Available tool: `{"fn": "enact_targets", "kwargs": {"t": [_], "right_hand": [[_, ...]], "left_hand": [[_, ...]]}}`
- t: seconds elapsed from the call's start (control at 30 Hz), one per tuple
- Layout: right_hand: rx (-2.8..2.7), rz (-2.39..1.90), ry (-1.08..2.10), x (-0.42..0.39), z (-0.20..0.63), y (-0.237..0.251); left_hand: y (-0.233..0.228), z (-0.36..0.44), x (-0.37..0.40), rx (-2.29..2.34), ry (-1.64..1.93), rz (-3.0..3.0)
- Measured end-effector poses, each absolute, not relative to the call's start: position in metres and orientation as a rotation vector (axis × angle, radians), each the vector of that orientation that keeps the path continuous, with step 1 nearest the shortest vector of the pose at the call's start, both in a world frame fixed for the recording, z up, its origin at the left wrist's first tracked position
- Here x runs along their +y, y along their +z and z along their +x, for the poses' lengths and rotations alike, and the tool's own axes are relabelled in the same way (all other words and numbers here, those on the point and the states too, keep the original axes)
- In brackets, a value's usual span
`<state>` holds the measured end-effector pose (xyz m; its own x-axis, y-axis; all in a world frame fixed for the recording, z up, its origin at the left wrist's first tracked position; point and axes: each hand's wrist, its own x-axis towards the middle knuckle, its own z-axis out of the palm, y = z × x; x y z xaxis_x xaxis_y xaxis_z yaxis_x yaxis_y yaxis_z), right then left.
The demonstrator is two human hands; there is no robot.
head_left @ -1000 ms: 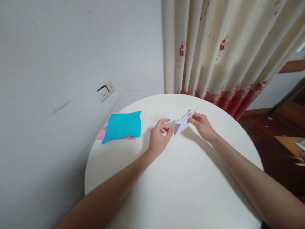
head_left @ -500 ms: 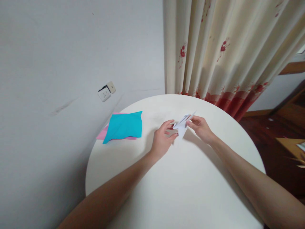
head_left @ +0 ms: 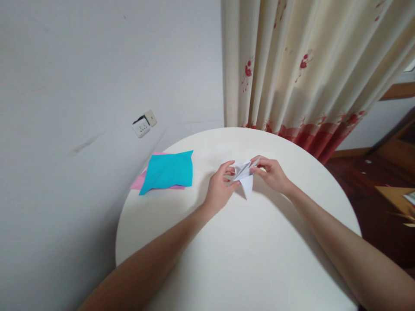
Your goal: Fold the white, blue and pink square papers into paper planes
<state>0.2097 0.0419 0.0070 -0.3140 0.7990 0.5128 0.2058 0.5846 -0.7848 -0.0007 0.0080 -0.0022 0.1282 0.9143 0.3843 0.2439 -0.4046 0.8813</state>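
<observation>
A small folded white paper figure (head_left: 245,176) is held just above the round white table (head_left: 246,259), near its far middle. My left hand (head_left: 219,186) pinches its left side with thumb and fingers. My right hand (head_left: 272,173) grips its upper right tip. One pointed flap of the paper hangs down toward the tabletop between the two hands.
A teal paper sheet (head_left: 167,171) lies on a pink sheet (head_left: 138,181) at the table's left edge. The white wall with a socket (head_left: 143,123) is close on the left. A cream curtain with red flowers (head_left: 308,73) hangs behind. Wooden floor shows at the right.
My left hand moved right and took hold of the paper figure, which only my right hand held before. The figure has turned, so its point now hangs downward.
</observation>
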Motion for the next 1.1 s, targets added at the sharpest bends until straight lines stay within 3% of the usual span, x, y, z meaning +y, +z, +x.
{"fn": "enact_targets", "kwargs": {"t": [0.27, 0.57, 1.1], "right_hand": [[-1.990, -0.925, 0.733, 0.050, 0.221, 0.000], [-2.135, -0.981, 0.895, 0.050, 0.241, 0.003], [-2.087, -1.149, 0.775, 0.051, 0.235, 0.001]], "left_hand": [[-0.023, -0.016, 0.027, 1.246, 0.996, 1.939], [-0.022, -0.024, 0.033, 1.240, 0.976, 2.070], [-0.036, -0.025, 0.047, 1.470, 1.079, 1.885]]}}
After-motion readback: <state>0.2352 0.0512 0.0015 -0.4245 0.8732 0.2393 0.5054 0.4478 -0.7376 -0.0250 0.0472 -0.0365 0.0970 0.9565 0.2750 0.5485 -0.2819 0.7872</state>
